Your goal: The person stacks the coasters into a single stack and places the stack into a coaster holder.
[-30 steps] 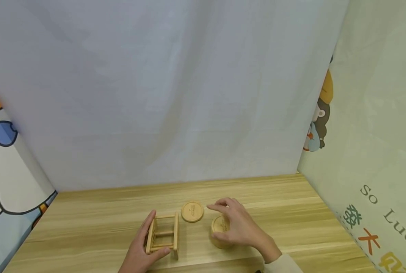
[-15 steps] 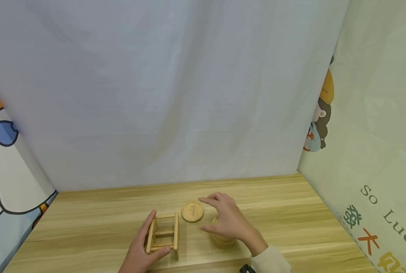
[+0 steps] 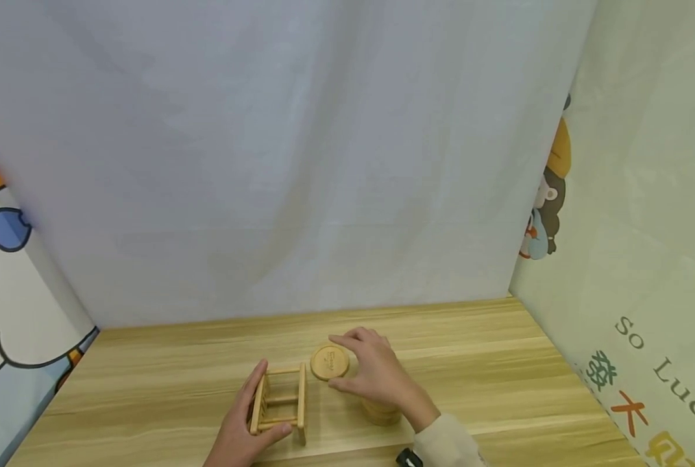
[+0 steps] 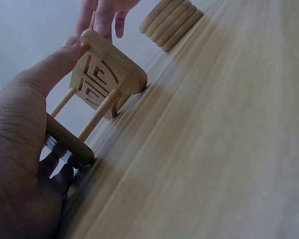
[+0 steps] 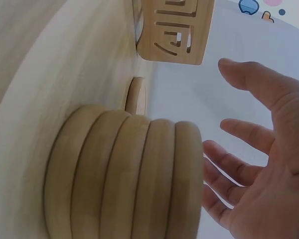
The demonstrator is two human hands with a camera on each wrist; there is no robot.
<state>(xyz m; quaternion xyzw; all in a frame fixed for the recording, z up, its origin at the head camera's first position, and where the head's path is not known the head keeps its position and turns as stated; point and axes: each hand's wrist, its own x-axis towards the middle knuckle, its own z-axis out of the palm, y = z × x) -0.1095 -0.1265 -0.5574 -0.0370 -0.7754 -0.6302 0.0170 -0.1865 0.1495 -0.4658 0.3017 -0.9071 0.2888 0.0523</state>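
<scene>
My left hand point(image 3: 239, 425) grips a small wooden coaster rack point(image 3: 302, 403) by its left side, thumb along the near side and fingers on the outer panel. Cut-out slots show in the rack's end panel point(image 4: 102, 74) in the left wrist view. One round wooden coaster point(image 3: 329, 363) with dark lettering lies flat to the right of the rack. My right hand point(image 3: 373, 370) is over the table, thumb and fingers spread apart at that coaster's right edge, holding nothing. Partly hidden below the right hand is a stack of coasters point(image 5: 124, 179), seen edge-on in the right wrist view.
The wood-grain table point(image 3: 178, 370) ends at a pale curtain point(image 3: 300, 194) behind. A printed panel point(image 3: 633, 259) borders it on the right, and another decorated sheet point(image 3: 26, 311) on the left. A black band point(image 3: 408, 458) sits by the right sleeve.
My right hand has moved left from the stack of coasters towards the single coaster, its fingers still spread. The left hand and the rack have stayed in place.
</scene>
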